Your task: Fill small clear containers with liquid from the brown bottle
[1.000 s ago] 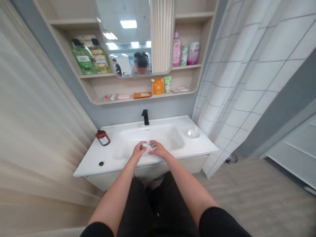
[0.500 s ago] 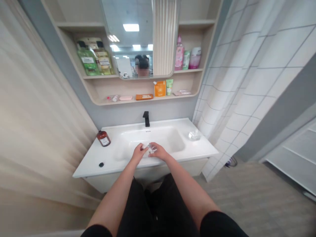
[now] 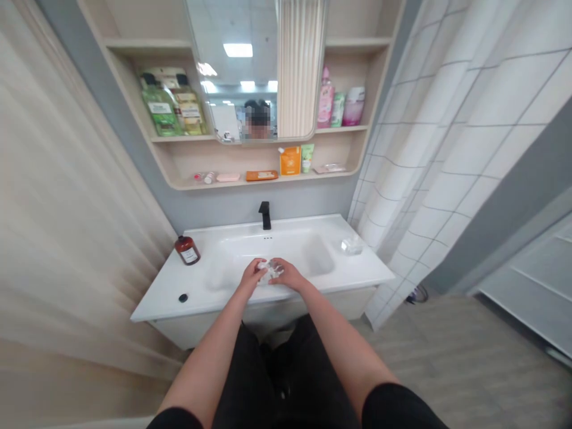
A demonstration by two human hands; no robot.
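Over the front part of the white sink (image 3: 313, 256), my two hands meet around a small, clear, shiny thing with white bits (image 3: 270, 271); its kind is too small to make out. My right hand (image 3: 286, 274) curls round its right side, thumb low and fingers above. From the left, my left hand (image 3: 252, 275) pinches its white edge between thumb and fingers. Behind the hands stands a black tap (image 3: 265, 215). A brown bottle (image 3: 187, 250) with a white label is on the counter at left, with a small black cap (image 3: 183, 298) nearer the front edge.
A clear container (image 3: 352, 245) sits on the counter's right side. Above, a cabinet (image 3: 161, 170) holds several bottles, an orange pouch (image 3: 290, 161), a green tube (image 3: 307, 158) and a mirror (image 3: 236, 71). Curtains hang at left (image 3: 67, 208) and right (image 3: 415, 179).
Both hands stay over the sink in nearly the same place. The left fingers have shifted slightly, and more white shows between the hands.
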